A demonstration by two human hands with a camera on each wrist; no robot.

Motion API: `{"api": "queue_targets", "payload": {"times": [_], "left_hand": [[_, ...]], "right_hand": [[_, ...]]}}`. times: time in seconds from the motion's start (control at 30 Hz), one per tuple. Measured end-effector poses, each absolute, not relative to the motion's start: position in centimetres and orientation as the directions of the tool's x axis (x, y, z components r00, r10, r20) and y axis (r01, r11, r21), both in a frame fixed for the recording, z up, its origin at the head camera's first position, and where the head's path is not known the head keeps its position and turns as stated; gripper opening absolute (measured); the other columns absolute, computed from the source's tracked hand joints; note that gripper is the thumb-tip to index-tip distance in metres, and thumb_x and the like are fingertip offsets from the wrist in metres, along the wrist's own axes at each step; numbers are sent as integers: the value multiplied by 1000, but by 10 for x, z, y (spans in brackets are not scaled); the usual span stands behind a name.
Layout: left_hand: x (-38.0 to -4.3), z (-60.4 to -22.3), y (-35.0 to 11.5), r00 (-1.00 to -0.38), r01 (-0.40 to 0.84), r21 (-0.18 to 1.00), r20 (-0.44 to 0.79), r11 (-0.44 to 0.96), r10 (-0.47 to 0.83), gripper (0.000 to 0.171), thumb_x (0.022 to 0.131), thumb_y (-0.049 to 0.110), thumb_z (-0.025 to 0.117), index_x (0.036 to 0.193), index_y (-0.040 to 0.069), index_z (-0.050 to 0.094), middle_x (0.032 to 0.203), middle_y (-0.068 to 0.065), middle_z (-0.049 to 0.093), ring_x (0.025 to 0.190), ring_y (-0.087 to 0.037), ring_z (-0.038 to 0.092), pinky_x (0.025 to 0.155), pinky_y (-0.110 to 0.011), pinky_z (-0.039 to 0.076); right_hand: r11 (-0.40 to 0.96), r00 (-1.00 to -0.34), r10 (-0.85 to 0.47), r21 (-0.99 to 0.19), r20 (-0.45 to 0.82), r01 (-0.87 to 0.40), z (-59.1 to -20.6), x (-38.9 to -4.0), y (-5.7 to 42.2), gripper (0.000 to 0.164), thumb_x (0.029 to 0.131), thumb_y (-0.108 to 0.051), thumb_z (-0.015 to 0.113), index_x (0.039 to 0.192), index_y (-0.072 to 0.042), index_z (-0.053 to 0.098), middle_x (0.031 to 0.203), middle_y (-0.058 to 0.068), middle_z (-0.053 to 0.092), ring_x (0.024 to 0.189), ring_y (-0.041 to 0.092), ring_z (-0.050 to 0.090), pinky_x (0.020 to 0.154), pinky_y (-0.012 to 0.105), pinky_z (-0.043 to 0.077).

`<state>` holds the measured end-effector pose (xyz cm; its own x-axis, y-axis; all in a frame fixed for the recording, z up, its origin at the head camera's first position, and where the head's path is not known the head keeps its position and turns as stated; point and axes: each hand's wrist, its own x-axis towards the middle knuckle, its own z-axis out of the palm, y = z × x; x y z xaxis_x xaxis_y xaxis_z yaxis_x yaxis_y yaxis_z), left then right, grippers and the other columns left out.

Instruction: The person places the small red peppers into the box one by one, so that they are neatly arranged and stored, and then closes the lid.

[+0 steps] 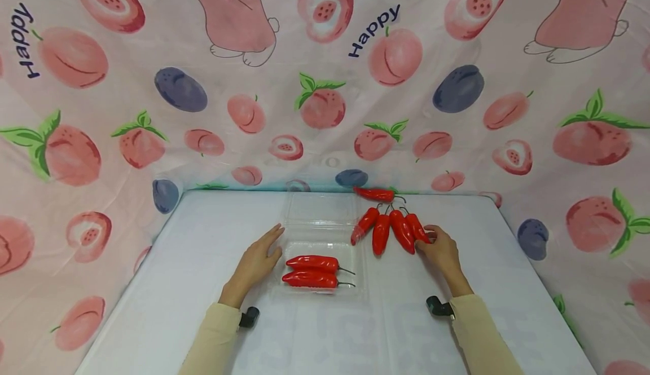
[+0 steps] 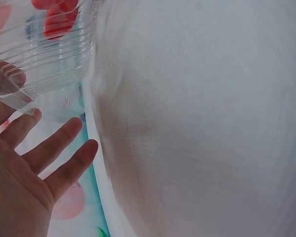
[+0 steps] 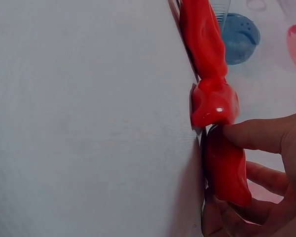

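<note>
My right hand (image 1: 443, 254) takes hold of the rightmost red chili pepper (image 1: 416, 226) by its lower end. In the right wrist view the thumb lies on one side of that pepper (image 3: 227, 165) and the fingers are on the other. A clear plastic box (image 1: 299, 246) lies on the table with its lid (image 1: 321, 208) folded back. Inside it, two red peppers (image 1: 311, 278) lie side by side, stems to the right. At the box's left edge is my left hand (image 1: 258, 263), fingers spread and holding nothing. The left wrist view shows its fingers close to the box wall (image 2: 54, 74).
Left of the gripped pepper, several more red peppers (image 1: 381, 234) fan out with their stems together. Another pepper (image 1: 376, 194) lies crosswise at the white table's (image 1: 203, 251) back edge. A fruit-patterned cloth (image 1: 284, 121) hangs behind and around the sides.
</note>
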<state>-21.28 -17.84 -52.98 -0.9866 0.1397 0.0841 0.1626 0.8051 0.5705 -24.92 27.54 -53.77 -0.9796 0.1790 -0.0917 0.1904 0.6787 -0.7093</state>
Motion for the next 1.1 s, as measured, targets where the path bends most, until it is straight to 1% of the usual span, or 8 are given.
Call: {"api": "queue_targets", "payload": {"times": [0.23,0.6,0.77,0.87,0.97,1.1], "left_hand": [[-213,-531,-179,-987,158,568,83,808,135,54,97,24,57,149,23,43,158,3,38,145,-28,39,114,-55,38],[-213,-531,-179,-986,166,571,92,804,138,53,97,24,56,149,22,44,158,2,39,144,-28,40,113,-54,38],[-213,-531,-179,-986,168,569,95,805,138,53,97,24,56,149,22,44,158,2,39,144,-28,41,113,-54,38],[-213,-531,-179,-986,166,570,93,805,137,54,97,25,56,149,22,44,158,2,38,144,-28,40,113,-55,38],[-213,-532,-179,-987,162,571,92,805,134,54,97,25,57,149,23,44,158,3,38,144,-28,40,113,-55,38],[-213,-532,-179,-987,160,572,92,805,131,54,97,25,57,149,23,44,158,3,38,144,-28,40,113,-55,38]], "right_hand": [[686,-976,196,-698,-92,204,-536,-250,274,55,90,-21,66,137,1,49,128,29,57,110,41,58,88,49,57],[669,-968,232,-706,-97,231,-535,-249,275,51,92,-25,63,135,0,51,131,29,57,112,42,57,90,52,55],[700,-964,243,-669,-108,251,-532,-249,276,52,92,-30,61,134,1,52,127,28,60,108,40,59,85,49,54],[709,-956,252,-644,-149,287,-529,-250,274,54,93,-33,62,134,0,51,126,27,60,108,40,58,84,48,52],[714,-955,235,-635,-180,295,-527,-254,274,55,93,-34,61,136,0,50,128,26,58,110,39,57,86,47,55],[733,-970,176,-636,-168,243,-524,-260,276,53,96,-34,57,137,-1,48,131,26,56,111,38,57,84,42,59]]}}
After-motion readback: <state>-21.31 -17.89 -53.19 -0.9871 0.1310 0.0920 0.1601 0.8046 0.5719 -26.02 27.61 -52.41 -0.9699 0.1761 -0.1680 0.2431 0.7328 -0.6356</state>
